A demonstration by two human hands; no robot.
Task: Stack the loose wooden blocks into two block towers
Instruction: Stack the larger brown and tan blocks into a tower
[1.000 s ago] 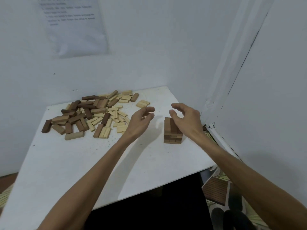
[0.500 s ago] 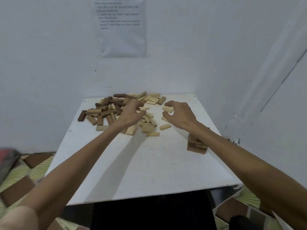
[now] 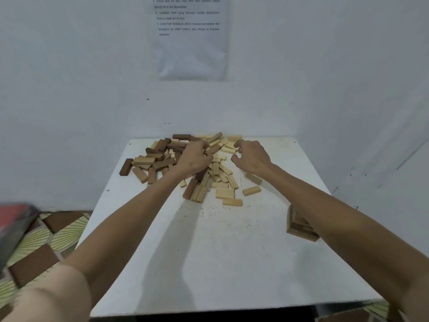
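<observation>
Blocks (image 3: pixel 224 193) under clawed right hand (image 3: pixel 252 156) and left hand (image 3: pixel 193 159), left grip unclear.

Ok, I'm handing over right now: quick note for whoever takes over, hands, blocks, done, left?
Left hand: down in the loose blocks, fingers curled among them; grip unconfirmed.
Right hand: fingers curled over the pile's pale right side; unclear whether it holds a block.
Pile lies at the table far middle; one short tower stands near the right edge, partly behind the right forearm.
Done: first tower begun.
Left: most blocks to stack; no second tower in view.
</observation>
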